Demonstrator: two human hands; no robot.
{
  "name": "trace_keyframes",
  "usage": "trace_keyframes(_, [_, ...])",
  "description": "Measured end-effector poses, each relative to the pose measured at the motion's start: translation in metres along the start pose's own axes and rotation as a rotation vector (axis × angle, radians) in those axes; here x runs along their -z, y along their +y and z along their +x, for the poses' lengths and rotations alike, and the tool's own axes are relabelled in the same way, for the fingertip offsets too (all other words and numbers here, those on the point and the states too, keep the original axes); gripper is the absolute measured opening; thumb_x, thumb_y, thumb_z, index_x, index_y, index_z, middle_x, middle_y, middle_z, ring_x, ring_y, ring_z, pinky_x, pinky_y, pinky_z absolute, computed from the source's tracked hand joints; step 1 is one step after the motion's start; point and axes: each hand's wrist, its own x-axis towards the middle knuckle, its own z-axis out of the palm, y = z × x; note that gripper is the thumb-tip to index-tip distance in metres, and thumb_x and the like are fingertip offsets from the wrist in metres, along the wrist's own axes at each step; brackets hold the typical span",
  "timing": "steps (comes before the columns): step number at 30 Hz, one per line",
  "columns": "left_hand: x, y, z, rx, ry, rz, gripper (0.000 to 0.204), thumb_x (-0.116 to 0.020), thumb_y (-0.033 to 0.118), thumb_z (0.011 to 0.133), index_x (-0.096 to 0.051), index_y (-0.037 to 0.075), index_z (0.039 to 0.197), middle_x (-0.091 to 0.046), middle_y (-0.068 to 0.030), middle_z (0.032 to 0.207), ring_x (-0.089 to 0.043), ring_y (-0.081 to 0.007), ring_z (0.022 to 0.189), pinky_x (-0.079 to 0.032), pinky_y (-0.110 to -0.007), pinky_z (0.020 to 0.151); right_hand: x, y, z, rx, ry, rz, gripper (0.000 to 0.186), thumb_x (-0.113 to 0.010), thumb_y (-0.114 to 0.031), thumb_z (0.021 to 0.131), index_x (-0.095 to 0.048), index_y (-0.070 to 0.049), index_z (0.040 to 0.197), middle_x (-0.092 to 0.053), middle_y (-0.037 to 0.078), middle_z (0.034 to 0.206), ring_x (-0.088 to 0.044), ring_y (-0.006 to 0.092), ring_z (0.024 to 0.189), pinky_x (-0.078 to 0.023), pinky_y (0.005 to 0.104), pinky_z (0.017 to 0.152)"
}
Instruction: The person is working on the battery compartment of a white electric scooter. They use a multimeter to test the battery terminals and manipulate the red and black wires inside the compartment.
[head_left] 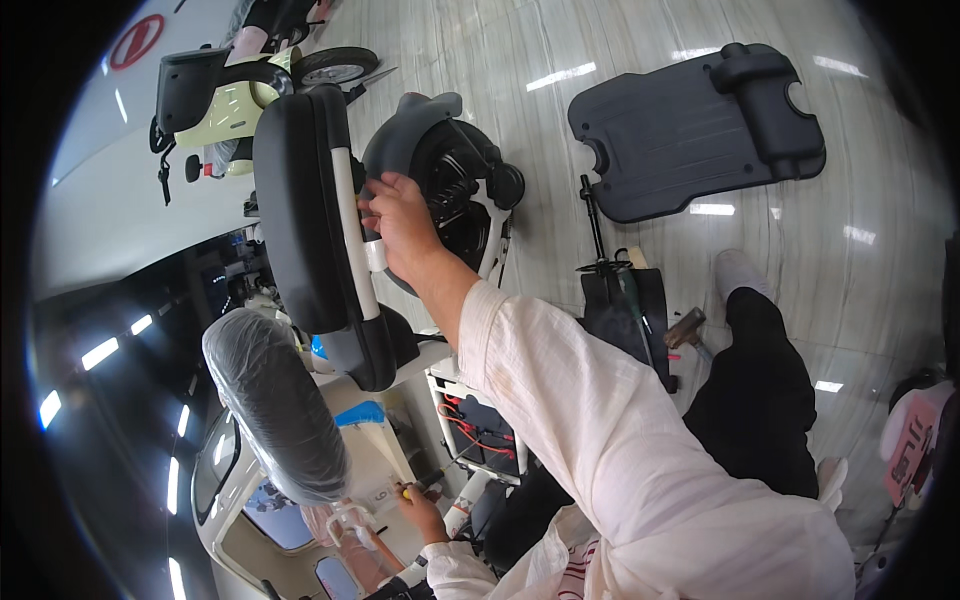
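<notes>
My right hand [400, 225] reaches across to the scooter's long black padded seat [295, 210], its fingers curled against the white grab rail [352, 215] beside it. Just past that hand are the black rear wheel and fender [400, 145]. Lower down, my left hand [425, 515] is closed around a screwdriver [407, 491] with a yellow and dark handle; its thin shaft points toward an open frame with a black battery box [480, 430] and red wires. A plastic-wrapped cushion [275, 405] lies left of my left hand, on the scooter's front part.
A black plastic footboard [670, 150] lies on the floor at far right. Nearer are a black pouch with tools [630, 310] and a hammer [687, 328], close to my foot [742, 275]. A pale yellow scooter [225, 115] stands at far left.
</notes>
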Motion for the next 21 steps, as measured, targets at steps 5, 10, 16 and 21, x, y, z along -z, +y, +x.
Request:
trace_keyframes(5, [-0.001,-0.005,-0.013,0.051,0.038,-0.011,0.02,-0.048,0.019,0.095,-0.045,0.008,0.111,-0.06,-0.0133,0.089,-0.062,-0.0204,0.057,-0.054,-0.031,0.051,0.003,0.008,-0.005,0.075,0.001,0.084,0.051,-0.045,0.0,0.083,-0.033,-0.003,0.133,-0.046,0.016,0.139,-0.057,0.0162,0.097,-0.045,0.0288,0.082])
trace_keyframes(10, [-0.001,-0.005,-0.014,0.039,0.027,0.039,0.021,-0.046,0.021,0.098,-0.043,0.007,0.113,-0.06,-0.013,0.093,-0.061,-0.0208,0.061,-0.054,-0.033,0.052,-0.008,0.019,-0.011,0.295,-0.001,-0.145,0.046,-0.045,0.001,0.086,-0.035,-0.005,0.13,-0.052,0.017,0.129,-0.058,0.022,0.098,-0.046,0.034,0.089])
trace_keyframes(16, [-0.003,-0.001,-0.016,0.007,0.024,0.064,0.024,-0.045,0.021,0.096,-0.041,0.006,0.114,-0.06,-0.0126,0.094,-0.06,-0.0203,0.061,-0.055,-0.033,0.053,-0.019,0.034,-0.036,0.647,0.106,-0.803,0.046,-0.053,-0.002,0.088,-0.038,-0.005,0.131,-0.047,0.025,0.138,-0.05,0.0418,0.117,-0.039,0.0466,0.102])
trace_keyframes(21, [-0.018,0.011,-0.019,-0.027,0.046,0.136,0.025,-0.046,0.021,0.095,-0.041,0.006,0.114,-0.06,-0.0123,0.092,-0.06,-0.0202,0.059,-0.055,-0.034,0.052,-0.024,0.03,-0.037,0.717,0.159,-0.872,0.045,-0.057,-0.005,0.086,-0.041,-0.002,0.127,-0.047,0.027,0.138,-0.052,0.0404,0.109,-0.038,0.0467,0.1])
